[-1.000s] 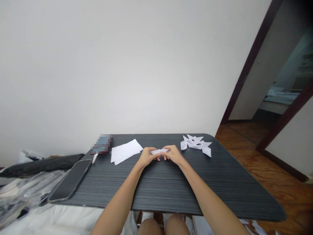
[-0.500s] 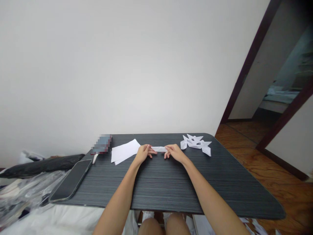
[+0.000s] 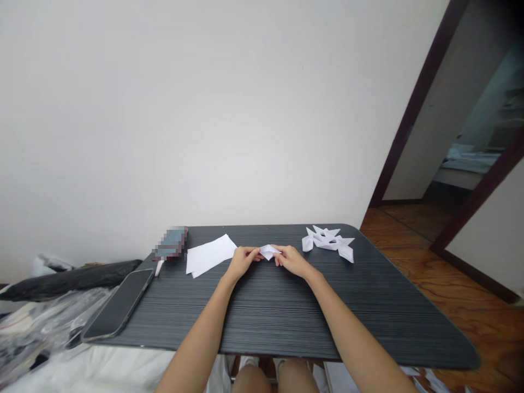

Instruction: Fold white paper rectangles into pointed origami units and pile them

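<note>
A small folded white paper strip (image 3: pixel 268 251) lies on the dark table (image 3: pixel 286 311), bent into a shallow peak at its middle. My left hand (image 3: pixel 242 260) pinches its left end with curled fingers. My right hand (image 3: pixel 291 258) pinches its right end, fingers closed on the fold. Both forearms reach out across the table toward its far half.
Loose white sheets (image 3: pixel 209 254) lie left of my hands. A pile of folded white paper pieces (image 3: pixel 328 240) sits at the far right. A dark phone (image 3: pixel 118 304) rests at the left edge, a small blurred box (image 3: pixel 171 243) behind it. An open doorway (image 3: pixel 470 142) stands to the right.
The paper strip was stretched flat between my hands half a second ago. Now my hands have come closer together and the strip is bent up at its middle.
</note>
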Demonstrator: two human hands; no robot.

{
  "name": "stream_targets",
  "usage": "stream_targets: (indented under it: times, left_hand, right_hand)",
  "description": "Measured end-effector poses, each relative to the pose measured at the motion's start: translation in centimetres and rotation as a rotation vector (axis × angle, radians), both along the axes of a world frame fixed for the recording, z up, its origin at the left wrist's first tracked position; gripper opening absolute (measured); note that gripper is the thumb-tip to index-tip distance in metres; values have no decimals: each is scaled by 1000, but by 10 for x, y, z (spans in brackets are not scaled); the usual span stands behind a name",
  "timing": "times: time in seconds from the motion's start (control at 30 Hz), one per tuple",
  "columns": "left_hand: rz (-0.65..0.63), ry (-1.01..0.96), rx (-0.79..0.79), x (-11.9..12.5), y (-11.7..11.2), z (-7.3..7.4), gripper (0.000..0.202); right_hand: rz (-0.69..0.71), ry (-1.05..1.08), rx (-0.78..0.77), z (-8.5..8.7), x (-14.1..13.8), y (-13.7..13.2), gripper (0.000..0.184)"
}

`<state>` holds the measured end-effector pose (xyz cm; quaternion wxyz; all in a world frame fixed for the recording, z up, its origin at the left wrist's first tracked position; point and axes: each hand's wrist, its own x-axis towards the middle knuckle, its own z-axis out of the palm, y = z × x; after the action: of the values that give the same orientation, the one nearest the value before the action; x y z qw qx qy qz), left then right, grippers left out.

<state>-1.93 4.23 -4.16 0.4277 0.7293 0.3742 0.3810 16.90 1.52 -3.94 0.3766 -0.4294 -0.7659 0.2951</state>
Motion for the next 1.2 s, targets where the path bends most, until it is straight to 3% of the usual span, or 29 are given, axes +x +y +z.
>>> stream_targets:
  times: [0.17,0.23,0.33,0.4,0.5,0.63,0.8,0.97,1.03,1.13,1.2]
  left_hand:
    - [52,-1,46,4,0,0,41]
    - [180,46,155,2,1,1,39]
    - [449,234,345,-6,4,4,33]
    - [585,397,425,-14,5,6,31]
    - [705,628,458,-26,2,9,33]
    - [840,836,348,-35,-3,9,48]
    - [831,944,83,-37,-4,7,64]
    - [809,1011,90,-37,-7,10,48]
    - [796,1017,110,-37,-9,13,43]
    - [788,1012,143,-37,-11,16,35]
    - [786,1005,152,-39,-10,17,32]
  right_hand:
    - [-201,168,-64,-4,2,10,41]
    - [-323,297,-45,-1,6,13,47]
    - [-556,420,100,9,18,11,49]
    - [-709,372,206,17,29,5,48]
    - [-814,189,298,26,52,-5,43]
    - [-1016,-30,315,28,80,-16,37]
    - [-1202,-165,189,20,95,-22,38]
    - [-1211,-230,47,19,92,-27,38]
    - [-1314,-189,107,23,88,-29,37]
    - [-1526,-57,332,31,80,-32,41]
    - [-1575,14,466,36,75,-34,43]
